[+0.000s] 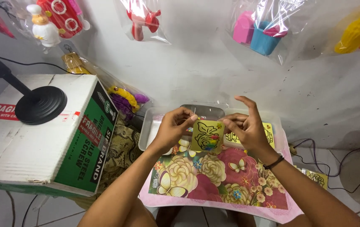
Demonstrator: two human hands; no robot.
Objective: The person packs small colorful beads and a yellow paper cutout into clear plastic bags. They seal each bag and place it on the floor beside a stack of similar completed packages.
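Observation:
My left hand [172, 127] pinches the top left corner of a small yellow card [207, 136] with a black outline drawing partly filled in rainbow colours. At the card's right edge, my right hand [247, 126] touches it with thumb and forefinger, the other fingers spread upward; a black band circles that wrist. The card is held upright over a small table [197, 172] covered in a flower-and-butterfly print. Behind it sits a clear plastic tray [148, 126] with another yellow card [268, 130] inside.
A white and green cardboard box [41, 138] stands at left with a black round lamp base [40, 105] on top. Bagged plastic toys [264, 29] hang on the white wall. Black cables [314, 155] run along the floor at right.

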